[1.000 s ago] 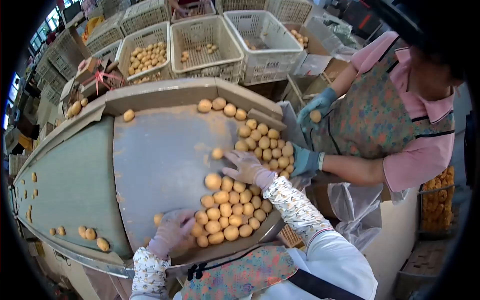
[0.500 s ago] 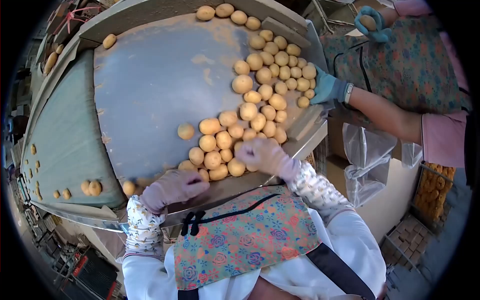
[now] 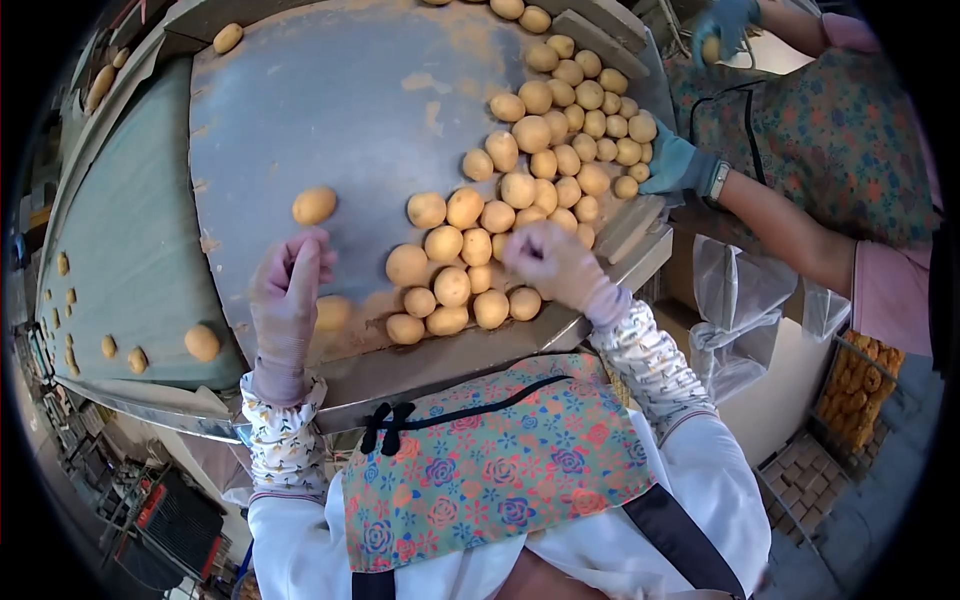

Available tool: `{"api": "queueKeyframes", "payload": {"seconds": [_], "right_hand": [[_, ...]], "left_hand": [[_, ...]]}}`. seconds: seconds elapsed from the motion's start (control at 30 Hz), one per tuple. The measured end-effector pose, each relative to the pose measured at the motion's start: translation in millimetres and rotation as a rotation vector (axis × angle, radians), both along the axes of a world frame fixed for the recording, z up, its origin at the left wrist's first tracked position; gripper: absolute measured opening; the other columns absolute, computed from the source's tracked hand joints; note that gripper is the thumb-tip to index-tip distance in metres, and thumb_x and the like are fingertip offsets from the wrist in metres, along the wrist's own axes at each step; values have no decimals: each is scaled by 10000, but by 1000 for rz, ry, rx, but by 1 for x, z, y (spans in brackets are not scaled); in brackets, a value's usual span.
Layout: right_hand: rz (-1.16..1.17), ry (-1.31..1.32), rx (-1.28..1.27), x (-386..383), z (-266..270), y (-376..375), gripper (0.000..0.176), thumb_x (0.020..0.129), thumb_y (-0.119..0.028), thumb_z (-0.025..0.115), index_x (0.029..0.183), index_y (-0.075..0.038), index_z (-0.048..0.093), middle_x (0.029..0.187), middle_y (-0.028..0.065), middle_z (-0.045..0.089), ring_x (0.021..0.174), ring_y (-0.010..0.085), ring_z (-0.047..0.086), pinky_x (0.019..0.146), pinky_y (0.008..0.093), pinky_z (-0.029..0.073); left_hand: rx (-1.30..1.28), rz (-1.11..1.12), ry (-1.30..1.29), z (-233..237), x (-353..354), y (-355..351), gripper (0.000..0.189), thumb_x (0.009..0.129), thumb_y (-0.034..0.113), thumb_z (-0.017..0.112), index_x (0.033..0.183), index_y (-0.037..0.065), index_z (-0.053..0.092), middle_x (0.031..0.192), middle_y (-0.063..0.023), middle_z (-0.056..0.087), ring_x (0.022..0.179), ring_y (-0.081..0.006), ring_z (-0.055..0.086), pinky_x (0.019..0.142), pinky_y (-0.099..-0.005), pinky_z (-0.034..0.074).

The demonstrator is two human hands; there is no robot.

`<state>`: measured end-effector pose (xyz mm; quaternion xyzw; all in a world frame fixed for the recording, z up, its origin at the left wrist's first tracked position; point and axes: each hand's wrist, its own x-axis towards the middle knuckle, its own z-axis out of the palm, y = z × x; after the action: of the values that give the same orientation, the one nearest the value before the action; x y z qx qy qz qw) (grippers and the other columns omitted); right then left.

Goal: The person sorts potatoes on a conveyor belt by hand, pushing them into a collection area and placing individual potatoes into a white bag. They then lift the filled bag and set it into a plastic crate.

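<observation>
My left hand (image 3: 290, 285), in a pale pinkish glove, is over the blue-grey sorting surface (image 3: 300, 120). Its fingers are curled together, and no potato shows in them. Just beyond the fingertips is a single potato (image 3: 314, 205); a blurred potato (image 3: 333, 313) lies to the right of the wrist. My right hand (image 3: 556, 262), gloved alike, is slightly blurred at the near edge of a cluster of potatoes (image 3: 452, 287). Its fingers are bent inward around a dark gap, with nothing visible in it. More potatoes (image 3: 535, 133) spread toward the far right.
A co-worker's blue-gloved hand (image 3: 680, 165) rests against the potatoes on the right; that person's other hand (image 3: 722, 30) holds a potato. A green belt (image 3: 120, 260) carrying several potatoes adjoins on the left. Clear plastic bags (image 3: 740, 300) hang at right, near a metal edge (image 3: 640, 262).
My left hand has moved up and away from the near edge, over the surface. My right hand has shifted slightly right and up. Potatoes near the left of the cluster have changed places.
</observation>
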<state>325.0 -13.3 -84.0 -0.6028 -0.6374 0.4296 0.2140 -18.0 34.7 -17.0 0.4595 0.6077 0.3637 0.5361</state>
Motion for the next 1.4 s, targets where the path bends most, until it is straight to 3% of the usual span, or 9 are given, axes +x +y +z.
{"api": "queueKeyframes", "payload": {"seconds": [0.4, 0.6, 0.7, 0.87, 0.93, 1.1, 1.2, 1.23, 1.4], "right_hand": [[-89, -235, 515, -4, 11, 26, 251, 905, -124, 662, 1152, -77, 673, 935, 140, 659, 889, 349, 645, 798, 461, 527], [-74, -16, -15, -6, -1, -4, 285, 888, -213, 717, 1148, -100, 681, 921, 135, 653, 947, 358, 653, 837, 461, 527], [113, -136, 236, -18, 14, -10, 425, 860, -203, 769, 1247, -72, 652, 938, 112, 681, 913, 292, 667, 804, 418, 537], [171, 7, -150, -35, 26, 2, 589, 839, -230, 799, 1363, -57, 593, 961, 124, 684, 916, 305, 675, 800, 409, 536], [199, -150, 288, -51, 15, -9, 687, 850, -307, 776, 1448, -69, 536, 981, 154, 671, 916, 326, 655, 862, 458, 510], [197, 100, 260, -13, 1, -17, 538, 891, -193, 725, 1402, -86, 595, 1092, 188, 639, 977, 336, 643, 847, 450, 528], [-85, -224, 502, 3, -4, 1, 461, 888, -159, 696, 1335, -78, 617, 1106, 194, 633, 991, 371, 633, 868, 468, 534], [-108, -272, 539, -4, -5, 2, 452, 888, -152, 690, 1328, -79, 617, 1108, 196, 630, 993, 376, 630, 874, 466, 535], [-98, -24, 392, 1, 3, 4, 332, 909, -137, 663, 1234, -67, 674, 1037, 167, 698, 941, 346, 673, 888, 443, 534]], "left_hand": [[-27, -11, 161, -4, -2, -2, 209, 1031, 211, 639, 1009, 17, 713, 768, 1, 666, 671, -35, 542, 603, -214, 438], [-48, -32, 328, 3, 1, 3, 255, 1010, 256, 657, 916, 25, 712, 684, -21, 635, 628, -45, 536, 585, -239, 442], [-118, -186, 551, -11, -11, 3, 248, 991, 291, 663, 988, 47, 707, 689, -90, 652, 610, -157, 614, 614, -332, 508], [-9, -766, 696, -2, 3, -11, 388, 942, 334, 684, 1217, 62, 644, 941, -176, 730, 883, -346, 712, 792, -450, 559], [-97, -868, 552, 5, 8, -12, 424, 938, 335, 691, 1255, 58, 638, 979, -180, 728, 919, -329, 713, 813, -424, 561], [-238, -509, 304, 4, 15, -10, 527, 890, 377, 746, 1308, 76, 634, 1093, -141, 698, 1027, -315, 680, 932, -463, 526], [682, -821, 917, 17, 45, -14, 715, 849, 441, 766, 1459, 131, 561, 1432, -158, 557, 1339, -349, 515, 1150, -574, 350], [553, -1020, 918, 12, 52, -21, 872, 797, 555, 744, 1533, 163, 488, 1613, -149, 360, 1489, -412, 299, 1219, -650, 154], [532, -1057, 1154, -24, 44, 1, 891, 835, 487, 749, 1581, 135, 414, 1626, -148, 364, 1511, -394, 300, 1243, -623, 166]]}}
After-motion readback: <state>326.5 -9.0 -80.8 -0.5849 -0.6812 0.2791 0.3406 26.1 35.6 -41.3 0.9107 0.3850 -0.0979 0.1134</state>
